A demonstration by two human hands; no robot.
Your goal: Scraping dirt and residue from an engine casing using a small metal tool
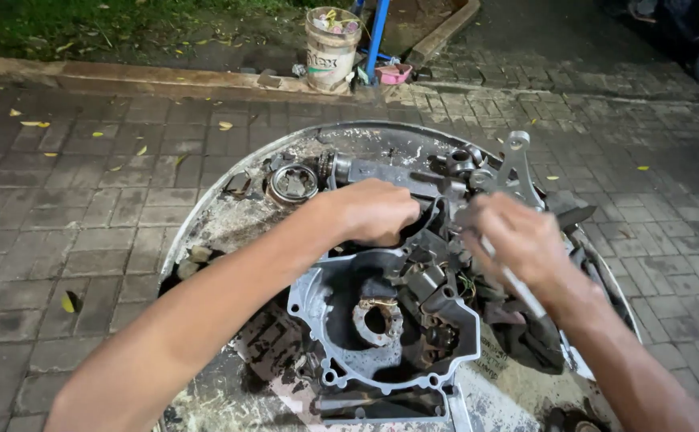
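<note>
Gripping the upper rim of the grey engine case, our left hand closes firmly on it, likely steadying it. Just right of that grip, our right hand wraps a thin metal rod, angled into the case. Around lie loose parts on a dirty round tray.

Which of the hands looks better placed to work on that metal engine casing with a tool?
Probably the right hand: it holds a thin metal tool. The left hand grips the engine casing rim.
</note>
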